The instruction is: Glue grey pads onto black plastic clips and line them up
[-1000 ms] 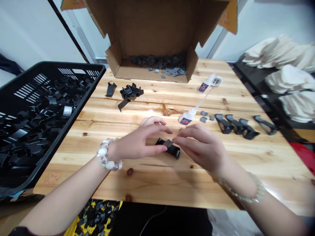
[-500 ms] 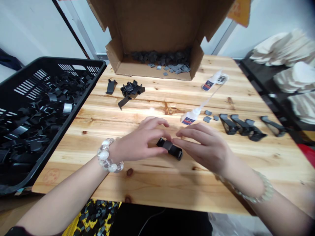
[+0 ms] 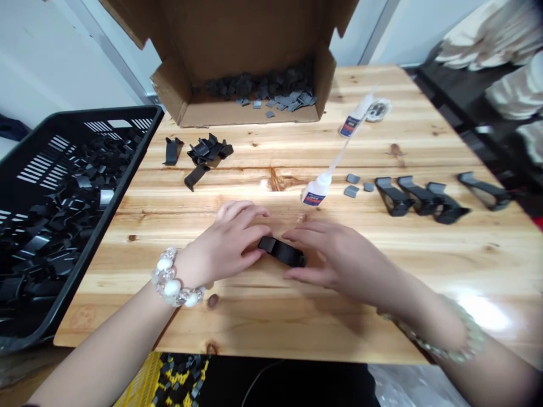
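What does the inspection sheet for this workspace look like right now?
Surface: wooden table, knots and grain visible.
Job's things: one black part between the hands; whether it touches the table is unclear.
Clutter: two labelled bottles, three loose gray pieces, four black parts at right, a small black pile, open cardboard box with gray pieces inside.
Hands: left hand pinches the part's left end; right hand has its fingers spread around the other end.
Cables: one thin pale cord below the table edge; type unclear.
Surroundings: filled black crate at left, pale stacks at right.
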Available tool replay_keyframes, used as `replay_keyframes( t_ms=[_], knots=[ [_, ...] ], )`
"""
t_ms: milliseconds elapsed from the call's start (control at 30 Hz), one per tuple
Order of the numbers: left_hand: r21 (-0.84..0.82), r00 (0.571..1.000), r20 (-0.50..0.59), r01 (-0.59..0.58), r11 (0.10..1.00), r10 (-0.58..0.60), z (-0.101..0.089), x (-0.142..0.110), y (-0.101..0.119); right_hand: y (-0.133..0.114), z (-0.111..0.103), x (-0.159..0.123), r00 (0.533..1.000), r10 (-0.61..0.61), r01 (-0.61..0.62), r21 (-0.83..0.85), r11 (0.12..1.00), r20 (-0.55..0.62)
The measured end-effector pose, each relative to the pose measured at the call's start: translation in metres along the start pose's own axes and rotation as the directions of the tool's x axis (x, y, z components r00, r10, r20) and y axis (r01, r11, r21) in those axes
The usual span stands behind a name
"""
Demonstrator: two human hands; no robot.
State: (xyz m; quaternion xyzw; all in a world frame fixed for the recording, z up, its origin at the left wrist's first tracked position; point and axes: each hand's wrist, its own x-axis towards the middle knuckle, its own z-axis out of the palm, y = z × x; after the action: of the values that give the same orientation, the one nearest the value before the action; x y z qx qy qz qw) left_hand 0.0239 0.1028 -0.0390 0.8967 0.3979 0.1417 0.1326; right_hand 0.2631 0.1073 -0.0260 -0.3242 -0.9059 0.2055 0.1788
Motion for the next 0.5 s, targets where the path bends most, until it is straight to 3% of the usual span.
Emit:
replay_keyframes(
  t_ms=[200,500],
  knots=[
    [0.094,1.0,0.003,0.0,0.996,0.0,-0.001,0.0,0.003,-0.006,0.013,-0.002,0.994,0.082,-0.079,-0.038,0.996,0.075],
    [0.086,1.0,0.002,0.004,0.996,-0.004,-0.001,-0.001,0.01,0.001,0.013,-0.002,0.998,0.051,-0.051,0.004,0.999,0.031]
  ],
)
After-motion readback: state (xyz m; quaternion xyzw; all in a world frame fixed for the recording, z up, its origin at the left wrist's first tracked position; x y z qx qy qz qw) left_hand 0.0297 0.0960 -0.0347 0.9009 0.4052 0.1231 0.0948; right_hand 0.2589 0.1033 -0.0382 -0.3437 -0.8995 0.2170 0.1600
